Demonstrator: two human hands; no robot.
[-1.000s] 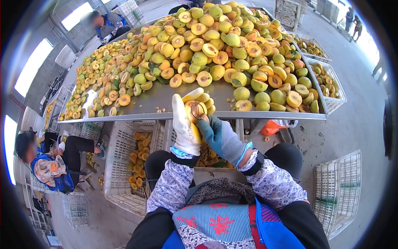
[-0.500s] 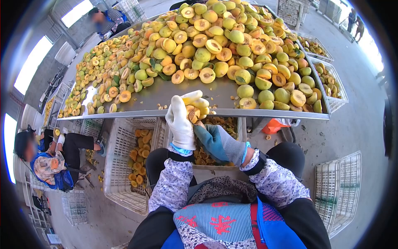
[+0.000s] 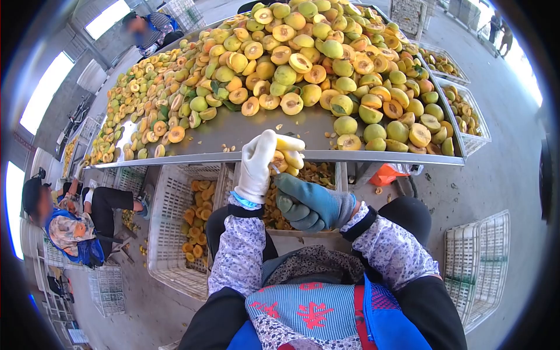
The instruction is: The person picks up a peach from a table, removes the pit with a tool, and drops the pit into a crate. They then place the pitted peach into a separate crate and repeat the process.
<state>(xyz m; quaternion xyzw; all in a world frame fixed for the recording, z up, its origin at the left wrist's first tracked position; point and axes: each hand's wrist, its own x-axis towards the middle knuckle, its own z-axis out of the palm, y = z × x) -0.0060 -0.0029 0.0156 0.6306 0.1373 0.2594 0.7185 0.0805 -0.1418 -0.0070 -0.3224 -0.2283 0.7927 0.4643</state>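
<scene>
In a white glove with yellow fingers, my left hand [image 3: 259, 166] is closed around an apricot half [image 3: 279, 161], its cut face turned toward me, at the table's front edge. My right hand [image 3: 312, 201], in a grey and teal glove, is just below it, fingers curled round a small tool. Only the thin metal tip [image 3: 275, 168] of that tool shows, against the cut fruit; its handle is hidden in the fist. Beyond both hands a big heap of whole and halved apricots [image 3: 291, 64] covers much of the metal table [image 3: 233, 133].
Under the table, a white crate [image 3: 166, 233] and another crate below my hands hold apricot halves. More filled crates [image 3: 487, 125] stand at the table's right side. A white crate [image 3: 475, 268] lies on the right floor. A person [image 3: 70, 224] sits at left, another [image 3: 151, 32] farther back.
My right fist has turned, its fingers now curled below the fruit, and the tool's tip has come into view. My left hand has tilted slightly. The seated person's arms at left have moved.
</scene>
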